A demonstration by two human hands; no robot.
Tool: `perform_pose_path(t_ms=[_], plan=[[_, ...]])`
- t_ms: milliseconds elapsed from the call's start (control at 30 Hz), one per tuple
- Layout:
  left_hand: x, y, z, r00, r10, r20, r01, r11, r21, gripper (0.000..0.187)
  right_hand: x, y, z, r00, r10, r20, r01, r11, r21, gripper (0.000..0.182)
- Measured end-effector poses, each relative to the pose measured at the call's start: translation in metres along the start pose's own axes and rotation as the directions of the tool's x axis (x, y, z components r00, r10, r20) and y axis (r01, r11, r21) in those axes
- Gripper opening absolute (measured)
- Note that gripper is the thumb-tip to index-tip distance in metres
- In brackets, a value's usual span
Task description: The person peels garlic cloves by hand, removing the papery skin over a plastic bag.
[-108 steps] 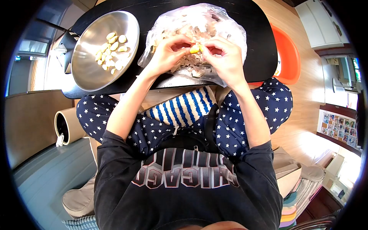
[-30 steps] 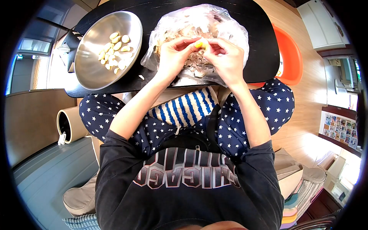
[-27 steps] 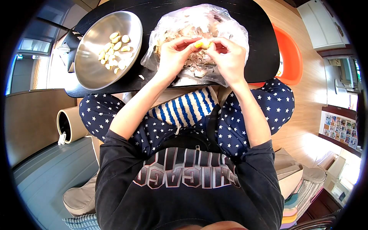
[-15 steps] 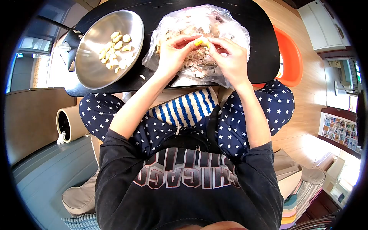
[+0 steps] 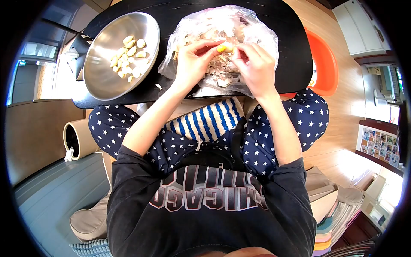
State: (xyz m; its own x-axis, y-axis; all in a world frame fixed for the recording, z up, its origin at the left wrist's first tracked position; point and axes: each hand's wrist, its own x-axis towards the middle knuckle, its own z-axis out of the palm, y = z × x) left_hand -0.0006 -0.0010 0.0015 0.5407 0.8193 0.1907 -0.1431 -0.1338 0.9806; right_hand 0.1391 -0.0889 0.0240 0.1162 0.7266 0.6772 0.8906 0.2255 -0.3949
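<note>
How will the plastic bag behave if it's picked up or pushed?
Probably floppy: the plastic bag looks thin, see-through and wrinkled, so it should crumple rather than slide as a rigid block. Likely light for its bulk, since the visible peelings look thin and flaky. It may also shed some if tipped, as they appear loose.

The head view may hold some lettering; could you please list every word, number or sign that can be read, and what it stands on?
"CHICAGO": on the black T-shirt, upside down in this view.
A second row of letters on the T-shirt: folded, partly hidden, not readable.
Picture board at the right: any writing is too small to read.
Metal bowl and plastic bag: no readable text.
</note>
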Motion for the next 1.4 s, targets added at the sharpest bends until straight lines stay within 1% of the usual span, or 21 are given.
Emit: perform_pose_path(t_ms=[67, 100, 167, 200, 233, 300, 333, 400, 533, 733, 800, 833, 900, 933, 1033, 1100, 1167, 1233, 1300, 1333, 1400], plan=[[0.001, -0.001, -0.001, 0.999, -0.021, 0.031, 0.022, 0.999, -0.042, 0.019, 0.002, 0.002, -0.004, 0.988, 0.153, 0.013, -0.153, 0.985, 0.076, 0.007], [0.001, -0.001, -0.001, 0.999, -0.021, 0.031, 0.022, 0.999, -0.043, 0.019, 0.003, 0.003, -0.006, 0.988, 0.153, 0.013, -0.153, 0.985, 0.076, 0.007], [0.001, -0.002, -0.002, 0.996, -0.078, 0.046, 0.084, 0.989, -0.122, 0.02, 0.006, 0.005, -0.01, 0.964, 0.258, 0.065, -0.265, 0.957, 0.119, 0.008], [0.001, -0.002, -0.002, 0.996, -0.078, 0.046, 0.083, 0.989, -0.122, 0.02, 0.007, 0.006, -0.013, 0.938, 0.308, 0.16, -0.326, 0.94, 0.101, 0.011], [0.002, -0.002, -0.003, 0.994, -0.089, 0.061, 0.098, 0.982, -0.161, 0.02, 0.007, 0.006, -0.012, 0.938, 0.307, 0.16, -0.325, 0.94, 0.101, 0.011], [0.002, -0.003, -0.003, 0.992, -0.099, 0.076, 0.113, 0.973, -0.2, 0.021, 0.006, 0.005, -0.009, 0.908, 0.361, 0.215, -0.417, 0.83, 0.369, 0.015], [0.002, -0.003, -0.003, 0.992, -0.098, 0.083, 0.114, 0.97, -0.213, 0.021, 0.005, 0.004, -0.009, 0.907, 0.361, 0.216, -0.418, 0.83, 0.369, 0.015], [0.002, -0.003, -0.003, 0.991, -0.098, 0.087, 0.115, 0.967, -0.225, 0.021, 0.004, 0.003, -0.008, 0.876, 0.368, 0.312, -0.48, 0.725, 0.494, 0.019], [0.002, -0.004, -0.005, 0.992, -0.082, 0.099, 0.098, 0.98, -0.174, 0.021, 0.002, 0.006, -0.007, 0.88, 0.356, 0.314, -0.471, 0.743, 0.476, 0.018], [0.003, -0.006, -0.007, 0.991, -0.077, 0.111, 0.091, 0.987, -0.131, 0.021, 0.001, 0.007, -0.003, 0.895, 0.33, 0.299, -0.444, 0.71, 0.546, 0.016], [0.002, -0.009, -0.007, 0.991, -0.068, 0.113, 0.081, 0.989, -0.121, 0.021, 0.0, 0.004, -0.002, 0.917, 0.31, 0.249, -0.397, 0.744, 0.537, 0.014], [0.002, -0.01, -0.006, 0.992, -0.062, 0.109, 0.076, 0.989, -0.129, 0.021, 0.0, 0.003, -0.001, 0.918, 0.31, 0.249, -0.397, 0.744, 0.537, 0.014], [0.002, -0.01, -0.005, 0.993, -0.058, 0.106, 0.072, 0.988, -0.136, 0.021, 0.0, -0.001, 0.0, 0.923, 0.342, 0.178, -0.385, 0.783, 0.489, 0.012], [0.001, -0.008, -0.005, 0.992, -0.073, 0.101, 0.088, 0.985, -0.149, 0.021, 0.0, -0.002, 0.0, 0.922, 0.344, 0.177, -0.386, 0.783, 0.489, 0.012], [0.001, -0.008, -0.004, 0.989, -0.099, 0.105, 0.118, 0.976, -0.185, 0.021, 0.002, -0.001, -0.001, 0.9, 0.39, 0.196, -0.434, 0.75, 0.499, 0.01], [0.001, -0.007, -0.003, 0.988, -0.11, 0.112, 0.132, 0.969, -0.21, 0.022, 0.002, 0.001, 0.0, 0.874, 0.437, 0.213, -0.479, 0.701, 0.528, 0.01], [0.0, -0.006, -0.002, 0.983, -0.11, 0.149, 0.148, 0.949, -0.279, 0.024, 0.001, 0.005, 0.001, 0.873, 0.45, 0.191, -0.478, 0.704, 0.525, 0.01], [0.001, -0.006, -0.003, 0.983, -0.117, 0.144, 0.154, 0.947, -0.282, 0.024, 0.0, 0.009, 0.002, 0.871, 0.461, 0.17, -0.477, 0.707, 0.523, 0.01], [0.002, -0.006, -0.004, 0.982, -0.124, 0.139, 0.159, 0.945, -0.285, 0.025, 0.0, 0.014, 0.001, 0.867, 0.464, 0.183, -0.494, 0.751, 0.439, 0.012], [0.002, -0.006, -0.005, 0.986, -0.105, 0.132, 0.138, 0.953, -0.27, 0.025, 0.0, 0.016, 0.0, 0.867, 0.463, 0.184, -0.494, 0.75, 0.44, 0.012], [0.002, -0.005, -0.006, 0.989, -0.086, 0.124, 0.116, 0.96, -0.254, 0.024, 0.0, 0.02, -0.003, 0.818, 0.486, 0.308, -0.569, 0.761, 0.312, 0.015]])
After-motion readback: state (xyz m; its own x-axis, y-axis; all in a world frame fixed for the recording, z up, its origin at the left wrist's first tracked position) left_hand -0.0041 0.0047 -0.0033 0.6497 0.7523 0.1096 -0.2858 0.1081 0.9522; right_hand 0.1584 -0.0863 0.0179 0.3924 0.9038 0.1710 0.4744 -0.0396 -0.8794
